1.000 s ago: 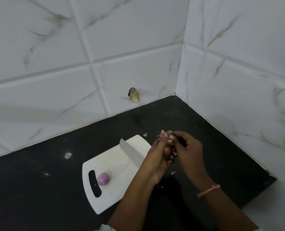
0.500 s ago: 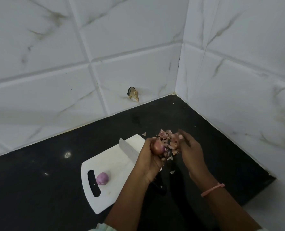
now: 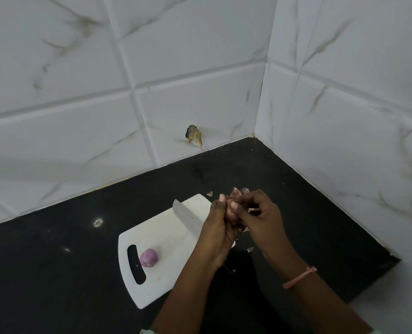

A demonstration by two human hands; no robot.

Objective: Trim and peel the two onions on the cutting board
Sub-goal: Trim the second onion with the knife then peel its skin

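A white cutting board (image 3: 166, 227) lies on the black counter. One peeled purple onion (image 3: 148, 257) rests on it beside the board's handle slot. My left hand (image 3: 218, 229) holds the second onion (image 3: 231, 210) above the board's right edge, mostly hidden by fingers. My right hand (image 3: 260, 213) pinches at that onion's skin from the right. A knife blade (image 3: 188, 216) lies across the board, its handle hidden under my left wrist. Pink skin scraps (image 3: 236, 191) lie just beyond my fingers.
Small peel bits lie on the black counter (image 3: 55, 261), among them one (image 3: 209, 194) by the board's far corner and one (image 3: 250, 249) below my hands. Tiled walls meet in a corner at the back right. A chipped spot (image 3: 194, 137) marks the back wall.
My hands, apart half a second ago with the onion exposed and a clump of skin lifted off, have closed together again around the onion. The board, knife and peeled onion have not moved.
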